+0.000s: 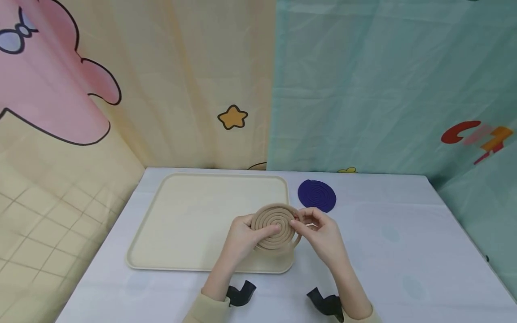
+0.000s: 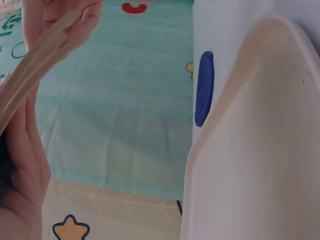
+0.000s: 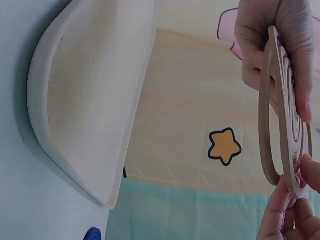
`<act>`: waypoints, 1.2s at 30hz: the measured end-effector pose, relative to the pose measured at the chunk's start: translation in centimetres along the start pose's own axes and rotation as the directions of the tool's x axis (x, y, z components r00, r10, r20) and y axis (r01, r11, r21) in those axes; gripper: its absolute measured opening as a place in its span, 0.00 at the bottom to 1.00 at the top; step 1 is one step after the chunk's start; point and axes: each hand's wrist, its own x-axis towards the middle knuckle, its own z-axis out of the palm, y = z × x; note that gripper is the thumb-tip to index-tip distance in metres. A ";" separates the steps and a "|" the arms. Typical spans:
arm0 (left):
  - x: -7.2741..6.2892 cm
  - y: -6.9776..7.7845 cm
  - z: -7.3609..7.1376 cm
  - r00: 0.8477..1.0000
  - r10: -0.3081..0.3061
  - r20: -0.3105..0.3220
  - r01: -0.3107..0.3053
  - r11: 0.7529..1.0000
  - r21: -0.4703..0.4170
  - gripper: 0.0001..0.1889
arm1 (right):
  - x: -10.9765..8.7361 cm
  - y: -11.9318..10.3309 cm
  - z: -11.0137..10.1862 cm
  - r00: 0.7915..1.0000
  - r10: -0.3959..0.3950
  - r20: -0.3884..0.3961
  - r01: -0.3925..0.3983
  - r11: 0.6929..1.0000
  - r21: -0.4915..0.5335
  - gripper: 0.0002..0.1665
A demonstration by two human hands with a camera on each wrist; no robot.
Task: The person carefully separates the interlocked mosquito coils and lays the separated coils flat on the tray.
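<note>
In the head view, a tan coil [image 1: 279, 219] sits just below and right of the middle of the frame, held up in both hands with its spiral face toward the camera. The left hand [image 1: 240, 238] grips it from the left, thumb lying across the face. The right hand [image 1: 324, 237] pinches its right edge between thumb and fingers, the other fingers curled. In the right wrist view, the coil shows nearly edge-on at the right of the frame, with an outer strand [image 3: 266, 120] bowed away from the rest.

Behind and below the coil, a cream tray [image 1: 190, 224] lies left of centre on a white table [image 1: 396, 251]. A flat purple coil [image 1: 317, 196] lies near the tray's upper right corner. Black straps [image 1: 242, 294] show by both wrists at the bottom of the frame. Printed curtains [image 1: 355, 89] fill the upper part.
</note>
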 end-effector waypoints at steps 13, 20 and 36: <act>0.5 -0.5 -0.2 0.994 0.001 0.110 0.011 0.994 -0.108 0.22 | -0.3 -0.4 -0.2 0.997 0.067 0.032 -0.064 0.994 -0.090 0.16; 0.5 -0.2 1.3 0.988 -0.067 0.137 0.133 0.813 -0.567 0.33 | 0.0 -0.2 0.6 0.984 0.132 -0.123 -0.121 0.988 0.098 0.20; 0.8 -0.1 -0.7 0.992 -0.038 0.124 0.046 0.997 -0.065 0.14 | 0.2 0.4 1.0 0.998 -0.056 -0.024 0.055 0.997 -0.047 0.10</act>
